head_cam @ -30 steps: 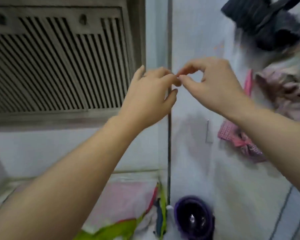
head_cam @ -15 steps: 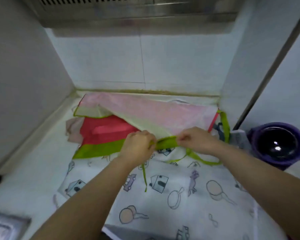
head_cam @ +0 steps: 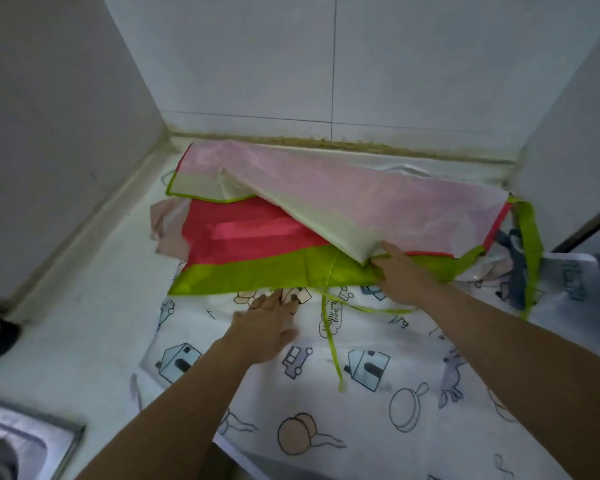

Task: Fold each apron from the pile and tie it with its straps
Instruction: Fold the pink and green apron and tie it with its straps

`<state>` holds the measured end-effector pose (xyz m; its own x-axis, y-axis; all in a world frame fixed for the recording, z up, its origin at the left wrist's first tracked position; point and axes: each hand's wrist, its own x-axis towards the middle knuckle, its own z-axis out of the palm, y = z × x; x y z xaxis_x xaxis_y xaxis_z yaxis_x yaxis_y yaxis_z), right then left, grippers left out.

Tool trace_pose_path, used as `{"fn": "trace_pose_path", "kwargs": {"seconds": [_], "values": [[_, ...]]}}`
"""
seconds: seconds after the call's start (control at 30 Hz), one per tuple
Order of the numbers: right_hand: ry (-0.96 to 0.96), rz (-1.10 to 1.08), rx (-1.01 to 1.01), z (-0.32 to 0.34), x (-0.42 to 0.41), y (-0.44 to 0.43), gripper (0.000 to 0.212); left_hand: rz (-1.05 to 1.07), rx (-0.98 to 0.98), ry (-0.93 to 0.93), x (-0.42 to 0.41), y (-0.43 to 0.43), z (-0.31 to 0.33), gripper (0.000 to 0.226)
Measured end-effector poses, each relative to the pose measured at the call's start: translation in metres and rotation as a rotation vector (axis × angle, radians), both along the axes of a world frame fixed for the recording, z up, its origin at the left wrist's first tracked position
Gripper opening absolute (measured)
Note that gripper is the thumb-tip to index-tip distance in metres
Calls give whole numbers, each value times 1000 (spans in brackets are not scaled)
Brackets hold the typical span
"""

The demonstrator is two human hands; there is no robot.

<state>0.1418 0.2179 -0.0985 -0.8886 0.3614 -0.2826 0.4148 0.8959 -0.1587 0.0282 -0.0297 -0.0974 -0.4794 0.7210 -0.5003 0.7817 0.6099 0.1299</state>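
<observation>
Head view, single camera. The pile of aprons lies on a white desk (head_cam: 84, 306) in a tiled corner. Uppermost is the red-and-green apron (head_cam: 257, 251), partly doubled so its pale pink underside (head_cam: 361, 199) faces up across the back. Beneath it, spread toward the viewer, lies a white printed apron (head_cam: 378, 393) with houses, cars and pans. A thin green strap (head_cam: 329, 327) trails loose from the green band down over the white print; a wider green loop (head_cam: 530, 237) hangs at the right edge. A steel sink (head_cam: 18, 441) corner shows at lower left.

Left hand (head_cam: 265, 327): open, fingers spread flat, pressing on the white printed apron just below the green band. Holds nothing.

Right hand (head_cam: 400, 275): at the turned-back edge where pale underside meets green band, fingers tucked under the flap. It seems to pinch the fabric; the fingertips are hidden, so the grip cannot be confirmed.

Judgement: the top apron is being separated from the pile; no fold is finished and no strap tied.

Risks:
- The fabric looks slick and thin; lifting by one edge may drag the apron below with it if the left hand slips.
- The loose strap could snag or get folded inside, leaving nothing free to tie.
- The right loop may catch on clutter at the desk edge.
</observation>
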Motion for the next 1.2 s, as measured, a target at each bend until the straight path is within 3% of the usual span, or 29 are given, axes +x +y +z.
{"fn": "trace_pose_path", "kwargs": {"seconds": [0.27,0.33,0.47,0.53,0.63,0.67,0.73,0.77,0.83,0.9,0.93,1.03,1.13,1.2], "values": [[4,-14,-67,0,-15,18,54,-22,12,106,-27,13,-13,60],[129,-48,-82,11,-19,23,49,-41,18,131,-28,14,-12,59],[620,-167,-125,75,-28,29,31,-50,59,102,-30,12,-3,43],[766,-117,-80,114,-34,27,31,-8,184,96,-32,13,16,23],[953,-16,31,185,-31,18,31,168,519,270,-36,18,72,17],[986,1,40,201,-29,13,31,198,685,328,-38,20,86,26],[1061,69,74,236,-25,-1,28,201,905,427,-36,26,127,71],[1084,108,96,248,-24,-9,27,207,921,447,-32,32,145,93],[1124,200,178,273,-19,-24,24,163,933,493,-15,47,182,112],[1154,271,260,298,-9,-38,21,109,1013,508,2,61,209,103],[1175,298,297,307,-3,-43,19,86,1079,478,8,66,220,89],[1174,291,301,334,14,-42,19,72,1363,306,13,70,262,19],[1091,241,336,350,37,-26,29,125,1375,99,15,61,313,20],[845,150,373,352,46,-17,48,163,1299,-106,16,57,342,26]]}}
